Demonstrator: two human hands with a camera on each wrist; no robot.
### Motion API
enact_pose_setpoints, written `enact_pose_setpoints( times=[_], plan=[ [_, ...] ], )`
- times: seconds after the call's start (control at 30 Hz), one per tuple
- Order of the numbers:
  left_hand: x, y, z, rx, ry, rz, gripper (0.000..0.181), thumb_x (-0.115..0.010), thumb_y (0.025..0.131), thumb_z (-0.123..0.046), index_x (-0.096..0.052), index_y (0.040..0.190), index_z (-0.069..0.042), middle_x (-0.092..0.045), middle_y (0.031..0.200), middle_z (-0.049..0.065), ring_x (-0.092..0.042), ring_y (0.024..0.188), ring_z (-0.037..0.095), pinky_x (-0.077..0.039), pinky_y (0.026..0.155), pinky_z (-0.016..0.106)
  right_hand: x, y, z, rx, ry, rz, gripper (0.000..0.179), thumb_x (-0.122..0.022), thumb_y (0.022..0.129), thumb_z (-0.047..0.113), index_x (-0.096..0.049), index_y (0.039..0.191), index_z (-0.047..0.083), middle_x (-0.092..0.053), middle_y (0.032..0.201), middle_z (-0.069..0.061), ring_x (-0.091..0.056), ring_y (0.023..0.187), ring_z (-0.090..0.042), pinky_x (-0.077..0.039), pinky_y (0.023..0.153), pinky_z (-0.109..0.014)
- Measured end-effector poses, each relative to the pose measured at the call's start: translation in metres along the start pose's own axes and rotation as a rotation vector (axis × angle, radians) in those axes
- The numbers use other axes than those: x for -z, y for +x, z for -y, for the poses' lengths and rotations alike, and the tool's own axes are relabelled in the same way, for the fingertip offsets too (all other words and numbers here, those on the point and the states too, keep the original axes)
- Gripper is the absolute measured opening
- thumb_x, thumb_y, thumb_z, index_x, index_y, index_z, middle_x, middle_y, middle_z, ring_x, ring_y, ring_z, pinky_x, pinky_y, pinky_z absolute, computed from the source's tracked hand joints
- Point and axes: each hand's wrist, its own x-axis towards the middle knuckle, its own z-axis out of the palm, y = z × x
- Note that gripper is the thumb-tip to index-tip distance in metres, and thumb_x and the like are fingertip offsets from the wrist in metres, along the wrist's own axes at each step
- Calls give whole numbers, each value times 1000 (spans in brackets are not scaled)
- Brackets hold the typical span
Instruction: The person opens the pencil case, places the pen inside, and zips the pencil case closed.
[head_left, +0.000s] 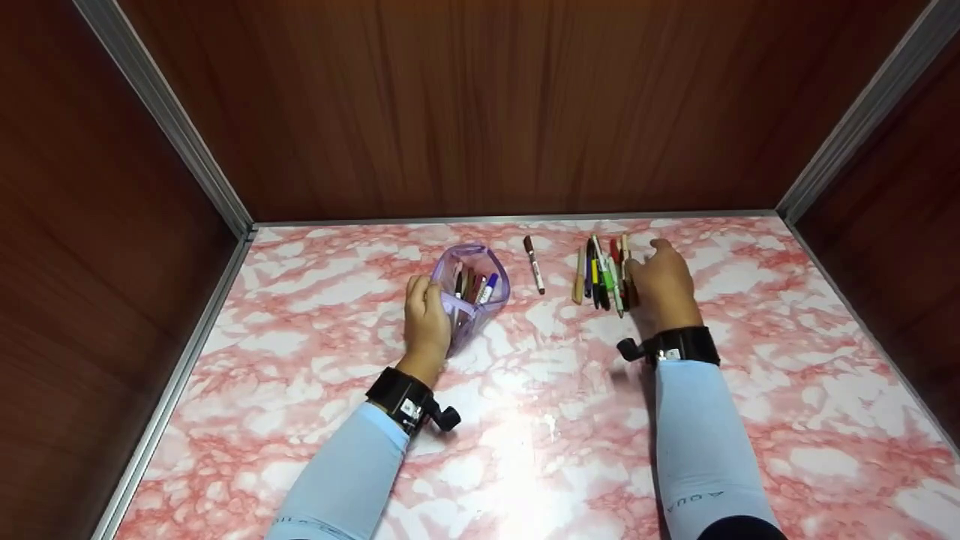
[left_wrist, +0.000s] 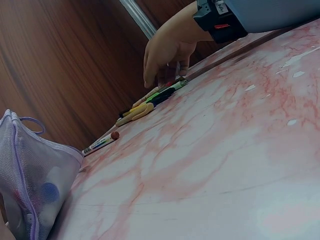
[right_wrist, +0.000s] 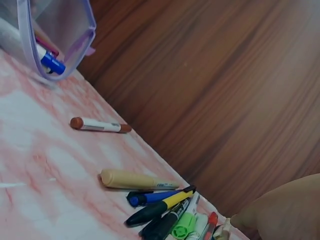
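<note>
My left hand point(head_left: 426, 315) grips the near side of a purple mesh pouch point(head_left: 474, 285), which stands with its mouth open and several pens inside. The pouch point(left_wrist: 30, 175) fills the lower left of the left wrist view, and its rim point(right_wrist: 65, 30) shows in the right wrist view. My right hand point(head_left: 664, 285) lies over the right side of a row of pens point(head_left: 604, 274), with bent fingers touching them. From the left wrist view, the right hand point(left_wrist: 167, 50) has its fingertips down on the pens point(left_wrist: 150, 105). A brown marker point(head_left: 533, 264) lies alone between pouch and row.
Everything lies on a pink marbled tabletop point(head_left: 525, 420) enclosed by dark wooden walls at the back and both sides, with metal trim point(head_left: 517, 219) along the edges. A tan pen point(right_wrist: 135, 180) lies at the left end of the row, beside blue, yellow, black and green ones.
</note>
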Motion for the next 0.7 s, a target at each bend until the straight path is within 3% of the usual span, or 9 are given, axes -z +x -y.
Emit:
enact_pose_setpoints(
  times=[0.17, 0.47, 0.57, 0.63, 0.7],
  plan=[
    [0, -1, 0, -1, 10, -5, 25, -48, 110, -12, -66, 101, 3, -55, 106, 12, -52, 100, 19, -46, 91, 29, -2, 1, -3, -1, -26, 17, 78, -62, 111, 32, -34, 171, -8, -57, 161, -37, -55, 151, -54, -43, 128, -65],
    [0, -1, 0, -5, 21, -10, 23, -48, 110, -12, -63, 97, 1, -55, 106, 14, -51, 98, 19, -45, 88, 29, -4, 3, -2, -14, 3, 58, 65, -60, 109, 23, -49, 161, -14, -60, 157, -38, -61, 145, -52, -49, 125, -62],
    [-1, -1, 1, 9, 22, -7, 24, -48, 111, -13, -64, 100, 2, -56, 108, 14, -53, 99, 20, -46, 89, 30, -5, 2, -1, -34, 57, 74, 62, -63, 108, 20, -53, 157, -16, -64, 151, -38, -68, 130, -47, -60, 107, -53],
    [0, -1, 1, 18, 26, -4, 26, -47, 111, -15, -65, 102, 2, -56, 109, 14, -54, 100, 20, -47, 90, 30, -5, 1, 0, -54, 93, 83, 49, -65, 105, 17, -65, 142, -16, -76, 127, -33, -75, 105, -40, -64, 85, -45],
    [0, 0, 2, 19, 28, -3, 27, -47, 111, -14, -65, 103, 3, -56, 110, 14, -54, 101, 21, -47, 91, 31, -5, 1, -1, -55, 104, 83, 35, -65, 103, 15, -73, 123, -13, -78, 98, -23, -72, 81, -31, -59, 68, -38]
  ],
)
